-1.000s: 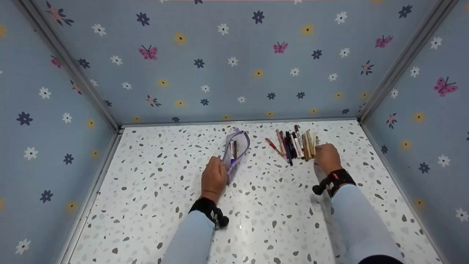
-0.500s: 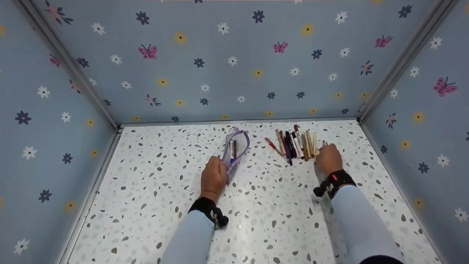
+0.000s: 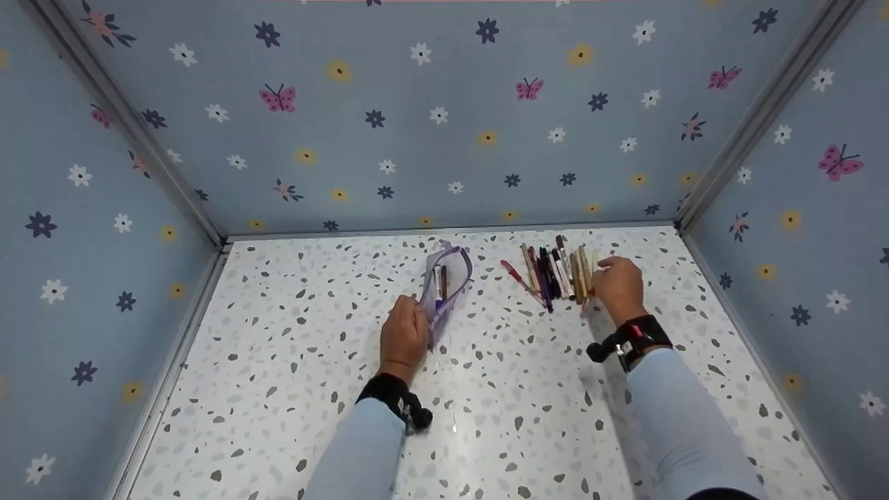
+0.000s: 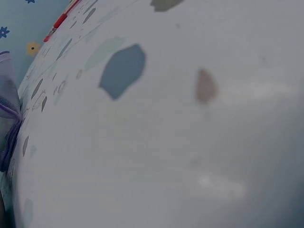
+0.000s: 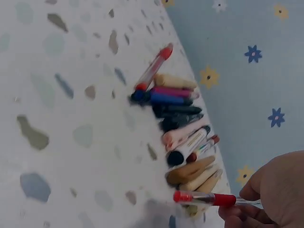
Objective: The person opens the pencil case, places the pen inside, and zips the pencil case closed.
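Both hands busy, well apart from each other. Left hand (image 3: 404, 337) pinches the near edge of the purple mesh pencil pouch (image 3: 459, 266); pouch lies open on the speckled surface (image 3: 500, 417), at 1 o'clock from that hand. Inside: a white marker with a blue end (image 3: 438, 283) and a brown pen (image 3: 444, 281), side by side.

Right hand (image 3: 620, 288), between 2 and 3 o'clock from the left one, pinches a clear-barreled red pen (image 5: 224, 200) between thumb and fingers; red tip points to 9 o'clock in the right wrist view. Can't tell if it touches the pens behind it.

Row of pens and markers (image 3: 560, 275) lies just beside the right hand, about 9 to 10 o'clock. Slanted red pen (image 3: 519, 280) sits at the row's 9 o'clock end, nearest the pouch.
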`<state>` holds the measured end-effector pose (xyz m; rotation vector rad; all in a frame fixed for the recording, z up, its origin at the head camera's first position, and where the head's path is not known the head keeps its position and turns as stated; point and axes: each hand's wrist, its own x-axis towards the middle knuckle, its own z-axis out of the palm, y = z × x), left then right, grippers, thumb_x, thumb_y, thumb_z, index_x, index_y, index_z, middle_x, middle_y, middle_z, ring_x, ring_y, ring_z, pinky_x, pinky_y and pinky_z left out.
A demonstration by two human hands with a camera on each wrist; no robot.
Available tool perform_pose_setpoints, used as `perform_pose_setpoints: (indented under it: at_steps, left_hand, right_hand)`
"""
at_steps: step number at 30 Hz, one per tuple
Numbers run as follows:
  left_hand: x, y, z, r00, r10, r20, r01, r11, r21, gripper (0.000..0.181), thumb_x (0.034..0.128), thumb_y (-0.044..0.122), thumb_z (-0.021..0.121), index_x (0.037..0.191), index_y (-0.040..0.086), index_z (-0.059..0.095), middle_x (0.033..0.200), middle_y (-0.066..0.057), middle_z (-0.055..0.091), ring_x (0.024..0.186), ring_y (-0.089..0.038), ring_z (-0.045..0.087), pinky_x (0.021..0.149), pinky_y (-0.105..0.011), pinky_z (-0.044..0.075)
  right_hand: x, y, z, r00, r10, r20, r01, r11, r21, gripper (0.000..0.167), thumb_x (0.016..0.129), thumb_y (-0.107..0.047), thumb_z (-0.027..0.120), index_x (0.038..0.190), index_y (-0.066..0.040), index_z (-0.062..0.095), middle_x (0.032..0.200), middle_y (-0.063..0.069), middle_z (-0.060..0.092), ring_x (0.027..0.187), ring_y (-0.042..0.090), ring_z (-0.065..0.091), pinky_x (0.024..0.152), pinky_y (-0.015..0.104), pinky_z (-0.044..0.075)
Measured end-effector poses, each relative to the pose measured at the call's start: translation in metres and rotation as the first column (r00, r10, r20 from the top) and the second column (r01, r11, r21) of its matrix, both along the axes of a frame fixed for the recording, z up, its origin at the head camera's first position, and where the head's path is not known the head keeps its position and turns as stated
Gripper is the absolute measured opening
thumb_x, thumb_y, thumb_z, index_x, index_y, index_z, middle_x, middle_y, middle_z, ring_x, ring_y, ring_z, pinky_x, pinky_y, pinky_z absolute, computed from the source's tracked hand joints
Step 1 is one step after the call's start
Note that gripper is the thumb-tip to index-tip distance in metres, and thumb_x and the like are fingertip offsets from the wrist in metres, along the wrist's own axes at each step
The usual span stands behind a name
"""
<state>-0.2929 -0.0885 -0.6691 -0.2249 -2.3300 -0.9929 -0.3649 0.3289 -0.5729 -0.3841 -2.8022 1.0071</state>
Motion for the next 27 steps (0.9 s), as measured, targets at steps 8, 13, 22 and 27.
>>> perform_pose_setpoints:
  at_steps: [8,13,22,27]
  left_hand:
    - [0.000,-0.001,-0.001,1.000,0.008,0.002,-0.008,1.000,-0.007,0.016,0.1113,0.015,0.052,0.097,0.007,0.055,0.089,-0.011,0.055,0.074,-0.028,0.054,0.066,-0.048,0.052]
    - [0.002,0.001,-0.003,1.000,0.008,0.014,-0.008,1.000,0.000,0.016,0.1117,0.016,0.051,0.098,0.008,0.055,0.089,-0.010,0.055,0.074,-0.028,0.056,0.066,-0.047,0.053]
    - [0.002,0.000,0.002,0.999,0.001,0.039,-0.001,1.000,0.009,0.017,0.1119,0.017,0.051,0.098,0.007,0.055,0.090,-0.010,0.055,0.074,-0.026,0.054,0.066,-0.046,0.051]
    - [0.001,-0.001,0.003,1.000,0.003,0.013,-0.003,1.000,-0.001,0.017,0.1114,0.017,0.052,0.098,0.007,0.055,0.089,-0.010,0.054,0.074,-0.026,0.053,0.065,-0.046,0.051]
  right_hand:
    - [-0.001,-0.071,0.028,0.996,0.072,-0.047,-0.081,0.974,-0.213,0.032,0.111,-0.017,0.066,0.139,-0.004,0.075,0.132,0.020,0.075,0.102,0.028,0.073,0.084,0.036,0.058]
    - [-0.002,-0.118,0.032,0.983,0.165,-0.081,-0.179,0.959,-0.218,0.027,0.108,-0.017,0.070,0.131,-0.006,0.078,0.126,0.016,0.080,0.105,0.029,0.077,0.084,0.036,0.059]
    - [-0.004,-0.184,0.025,0.951,0.274,-0.141,-0.307,0.889,-0.341,0.024,0.108,-0.010,0.072,0.130,-0.003,0.076,0.120,0.017,0.080,0.102,0.033,0.084,0.077,0.029,0.062]
    - [0.001,-0.213,0.017,0.937,0.323,-0.136,-0.350,0.863,-0.364,0.025,0.106,-0.007,0.074,0.131,0.000,0.076,0.120,0.017,0.079,0.098,0.030,0.083,0.073,0.029,0.064]
